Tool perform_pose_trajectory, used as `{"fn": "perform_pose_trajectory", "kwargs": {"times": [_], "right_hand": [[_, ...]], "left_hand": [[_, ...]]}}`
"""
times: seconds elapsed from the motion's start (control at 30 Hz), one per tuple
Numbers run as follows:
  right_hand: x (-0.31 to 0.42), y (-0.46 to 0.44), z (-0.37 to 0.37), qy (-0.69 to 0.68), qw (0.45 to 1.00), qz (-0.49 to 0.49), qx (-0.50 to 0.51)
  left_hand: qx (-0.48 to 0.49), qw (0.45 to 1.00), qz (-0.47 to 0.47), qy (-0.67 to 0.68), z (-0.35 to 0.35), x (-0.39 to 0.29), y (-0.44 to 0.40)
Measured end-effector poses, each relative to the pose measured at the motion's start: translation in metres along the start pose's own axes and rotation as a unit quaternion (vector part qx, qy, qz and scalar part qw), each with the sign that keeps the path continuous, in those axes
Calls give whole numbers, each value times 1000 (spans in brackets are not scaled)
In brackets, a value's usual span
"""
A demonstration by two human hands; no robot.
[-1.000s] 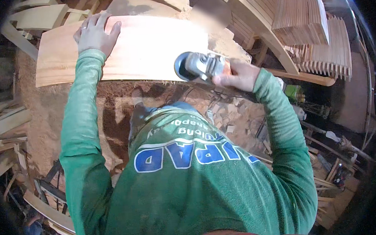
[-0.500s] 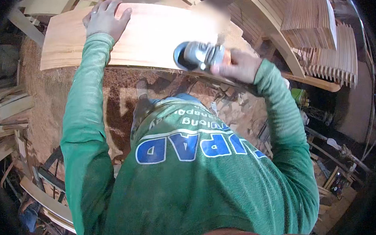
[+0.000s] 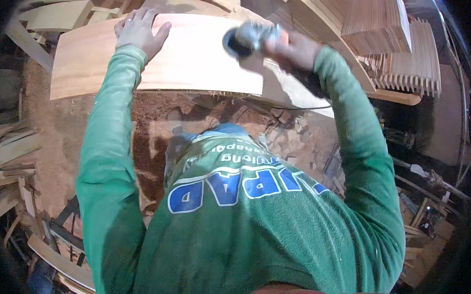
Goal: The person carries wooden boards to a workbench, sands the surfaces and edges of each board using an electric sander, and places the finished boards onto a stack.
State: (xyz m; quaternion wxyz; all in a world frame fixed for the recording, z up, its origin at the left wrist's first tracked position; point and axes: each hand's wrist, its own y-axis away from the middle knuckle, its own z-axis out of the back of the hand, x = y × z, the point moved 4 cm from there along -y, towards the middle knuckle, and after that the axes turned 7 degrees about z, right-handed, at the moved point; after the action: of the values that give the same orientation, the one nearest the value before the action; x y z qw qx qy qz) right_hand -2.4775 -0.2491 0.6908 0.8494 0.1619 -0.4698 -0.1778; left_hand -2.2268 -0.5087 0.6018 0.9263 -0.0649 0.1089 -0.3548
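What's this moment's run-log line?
left hand: spread on pale curved-edged wooden board | right hand: gripping silvery round-headed power tool | tool: at board's right end, contact unclear

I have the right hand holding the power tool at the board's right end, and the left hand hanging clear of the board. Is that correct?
Not quite: the left hand isn't clear of the board; the head view shows it resting on top, toward the left end. The right hand does hold the power tool at the right end.
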Motion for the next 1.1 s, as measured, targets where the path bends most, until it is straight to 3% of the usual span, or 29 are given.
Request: {"fn": "perform_pose_trajectory", "kwargs": {"times": [0.03,0.1,0.13,0.2,0.3,0.37,0.4,0.47,0.5,0.53,0.6,0.67,0.7,0.8,1.0,1.07,1.1], "right_hand": [[-5,17,-3,91,995,-39,25],[2,51,-20,15,991,-53,122],[5,60,-26,10,993,-20,117],[1,64,-24,69,985,-32,156],[-9,42,-10,69,989,-55,117],[10,21,16,169,974,-141,46],[5,7,17,16,999,-21,28],[-51,-29,38,37,995,-80,-43],[-38,-24,39,31,996,-88,-10],[-21,-21,39,28,995,-93,23],[-10,-5,11,-68,997,42,-22],[-5,12,1,80,993,-40,75],[2,23,-9,58,992,-15,107],[21,47,-33,5,978,18,210],[14,-13,-36,99,981,45,159],[18,-35,0,177,980,-24,93],[8,-47,11,137,989,-11,47]], "left_hand": [[10,1000,6,1,1,-2,5],[32,999,12,-2,8,-7,17],[30,999,12,-1,10,-9,18],[31,1000,4,2,10,-8,20],[38,999,-14,-1,5,-5,17],[56,997,-62,3,14,-17,18],[68,994,-82,5,17,-22,25],[67,988,-127,-49,8,-41,49],[64,984,-151,-75,8,-54,61],[155,970,-138,-129,14,-69,80],[197,961,-172,-89,23,-81,120],[198,962,-173,-70,29,-59,150],[197,963,-174,-60,31,-44,157],[167,980,-24,-108,43,16,147],[175,975,-35,-133,37,2,133],[159,979,-40,-124,37,0,130],[143,981,-42,-126,32,3,132]]}}
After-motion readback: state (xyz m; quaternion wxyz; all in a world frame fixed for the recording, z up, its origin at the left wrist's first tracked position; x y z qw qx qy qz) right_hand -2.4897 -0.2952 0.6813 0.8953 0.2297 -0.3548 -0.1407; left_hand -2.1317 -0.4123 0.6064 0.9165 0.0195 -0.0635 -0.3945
